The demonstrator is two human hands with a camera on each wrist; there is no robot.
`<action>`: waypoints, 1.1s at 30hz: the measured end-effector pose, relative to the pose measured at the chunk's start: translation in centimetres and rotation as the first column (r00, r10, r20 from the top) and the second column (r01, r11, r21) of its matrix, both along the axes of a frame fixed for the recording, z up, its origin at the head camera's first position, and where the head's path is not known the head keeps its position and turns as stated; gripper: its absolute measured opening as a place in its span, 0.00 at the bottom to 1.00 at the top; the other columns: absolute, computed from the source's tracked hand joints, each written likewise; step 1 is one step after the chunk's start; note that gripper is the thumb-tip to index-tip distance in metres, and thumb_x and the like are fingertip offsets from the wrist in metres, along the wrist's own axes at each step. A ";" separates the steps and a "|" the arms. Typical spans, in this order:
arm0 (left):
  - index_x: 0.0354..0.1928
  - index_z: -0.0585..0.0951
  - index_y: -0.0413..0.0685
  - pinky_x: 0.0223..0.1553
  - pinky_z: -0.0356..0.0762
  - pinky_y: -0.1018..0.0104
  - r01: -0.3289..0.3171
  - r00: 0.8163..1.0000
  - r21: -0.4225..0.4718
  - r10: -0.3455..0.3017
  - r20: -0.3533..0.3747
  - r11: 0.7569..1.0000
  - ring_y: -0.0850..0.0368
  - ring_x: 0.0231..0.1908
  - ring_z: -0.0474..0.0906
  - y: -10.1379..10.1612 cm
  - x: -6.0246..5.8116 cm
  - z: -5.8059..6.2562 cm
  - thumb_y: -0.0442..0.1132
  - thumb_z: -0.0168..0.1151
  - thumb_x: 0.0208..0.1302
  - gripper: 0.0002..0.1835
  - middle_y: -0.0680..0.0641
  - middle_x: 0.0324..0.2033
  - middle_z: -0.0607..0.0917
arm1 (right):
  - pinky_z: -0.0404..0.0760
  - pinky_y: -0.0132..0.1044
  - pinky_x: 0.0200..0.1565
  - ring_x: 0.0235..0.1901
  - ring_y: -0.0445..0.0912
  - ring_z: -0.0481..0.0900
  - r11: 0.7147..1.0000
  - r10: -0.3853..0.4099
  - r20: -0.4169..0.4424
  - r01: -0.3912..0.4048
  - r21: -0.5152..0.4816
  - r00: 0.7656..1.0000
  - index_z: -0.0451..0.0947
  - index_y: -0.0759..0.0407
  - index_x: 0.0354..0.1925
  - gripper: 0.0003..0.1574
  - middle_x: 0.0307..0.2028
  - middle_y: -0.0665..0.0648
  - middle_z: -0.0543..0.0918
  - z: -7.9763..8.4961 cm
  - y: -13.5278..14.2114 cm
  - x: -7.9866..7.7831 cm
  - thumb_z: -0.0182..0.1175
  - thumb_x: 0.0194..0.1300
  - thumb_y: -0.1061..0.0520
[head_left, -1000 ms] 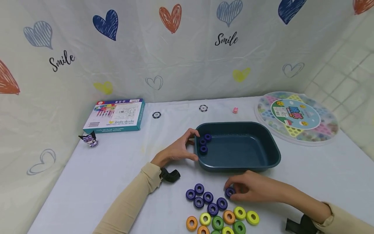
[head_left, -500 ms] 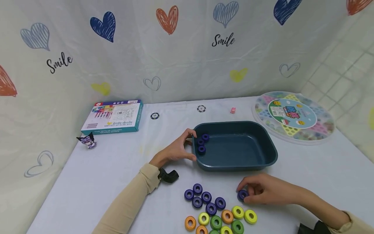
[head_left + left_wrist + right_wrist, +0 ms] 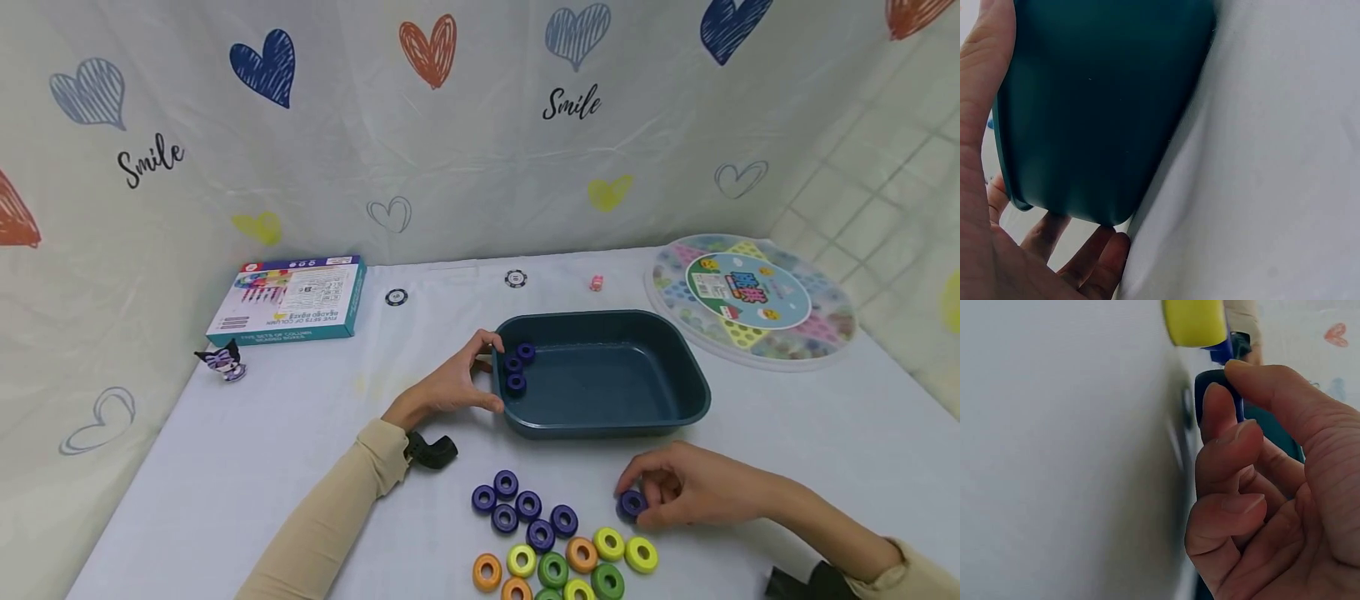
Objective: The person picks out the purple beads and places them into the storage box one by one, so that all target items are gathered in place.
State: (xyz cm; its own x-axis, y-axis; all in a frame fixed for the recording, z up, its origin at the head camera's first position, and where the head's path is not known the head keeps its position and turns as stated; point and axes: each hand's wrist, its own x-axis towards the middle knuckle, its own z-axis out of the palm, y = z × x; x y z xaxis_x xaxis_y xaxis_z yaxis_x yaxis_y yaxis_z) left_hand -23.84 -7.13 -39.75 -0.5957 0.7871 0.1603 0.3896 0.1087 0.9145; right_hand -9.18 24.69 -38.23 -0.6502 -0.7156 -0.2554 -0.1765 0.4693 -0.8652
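My left hand (image 3: 457,379) holds the left end of a dark teal plastic basin (image 3: 600,432). In the left wrist view the thumb lies along one side of the basin (image 3: 1097,112), and the fingertips touch its end wall. Inside the basin, by its left wall, lie three purple beads (image 3: 515,391). My right hand (image 3: 701,487) pinches one purple ring-shaped bead (image 3: 622,505) between thumb and fingers, low over the cloth in front of the basin; the right wrist view shows this bead (image 3: 1209,380) edge-on. Several more purple beads (image 3: 540,546) lie loose to its left.
Orange, green and yellow beads (image 3: 641,567) cluster at the front edge of the view. Behind stand a boxed set (image 3: 288,300), a small figurine (image 3: 223,362), two poker chips (image 3: 396,297), a pink trinket (image 3: 596,283) and a round board game (image 3: 750,292).
My right hand has shifted right with the purple bead in its pinch, away from the other purple beads. The left hand stays on the basin. The head view has turned slightly.
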 end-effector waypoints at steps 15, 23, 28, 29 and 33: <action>0.53 0.58 0.49 0.52 0.67 0.58 -0.045 0.998 -0.002 0.045 -0.044 0.999 0.51 0.51 0.67 0.0 -1.2 -2.4 0.68 0.67 0.31 0.49 0.44 0.57 0.60 | 0.73 0.34 0.18 0.17 0.42 0.70 0.996 0.075 -0.058 -0.077 -0.037 0.995 0.72 0.55 0.48 0.17 0.23 0.51 0.77 6.0 -1.1 -4.3 0.59 0.60 0.58; 0.52 0.57 0.40 0.52 0.65 0.49 0.001 1.000 -0.008 -0.001 -0.004 1.000 0.41 0.50 0.67 -0.1 0.1 -0.1 0.65 0.68 0.35 0.50 0.36 0.58 0.59 | 0.75 0.38 0.20 0.16 0.44 0.71 0.995 0.085 -0.104 -0.079 0.061 0.991 0.72 0.54 0.47 0.17 0.22 0.60 0.78 6.3 -2.3 -8.5 0.61 0.59 0.55; 0.52 0.57 0.42 0.52 0.66 0.50 -0.004 1.000 -0.018 0.004 -0.010 1.000 0.43 0.50 0.67 -0.1 0.1 0.1 0.66 0.68 0.34 0.50 0.36 0.58 0.59 | 0.76 0.40 0.21 0.16 0.48 0.72 0.987 0.086 -0.083 -0.074 0.144 0.993 0.72 0.55 0.46 0.18 0.22 0.60 0.80 6.2 -3.8 -10.7 0.61 0.58 0.52; 0.52 0.58 0.43 0.52 0.66 0.51 -0.007 1.000 -0.017 0.007 -0.012 1.000 0.44 0.50 0.68 -0.2 0.0 -0.1 0.66 0.68 0.34 0.49 0.36 0.57 0.60 | 0.76 0.40 0.21 0.16 0.48 0.73 0.983 0.090 -0.079 -0.075 0.170 0.993 0.72 0.55 0.46 0.18 0.21 0.59 0.80 6.2 -4.2 -11.1 0.61 0.58 0.51; 0.51 0.58 0.50 0.52 0.67 0.56 -0.029 0.999 -0.009 0.029 -0.024 1.000 0.48 0.49 0.69 -0.1 -0.8 -1.5 0.66 0.68 0.33 0.46 0.41 0.57 0.61 | 0.74 0.37 0.21 0.16 0.47 0.73 0.958 0.110 -0.042 -0.095 0.271 0.993 0.72 0.54 0.44 0.18 0.21 0.57 0.80 5.9 -5.7 -12.9 0.62 0.57 0.50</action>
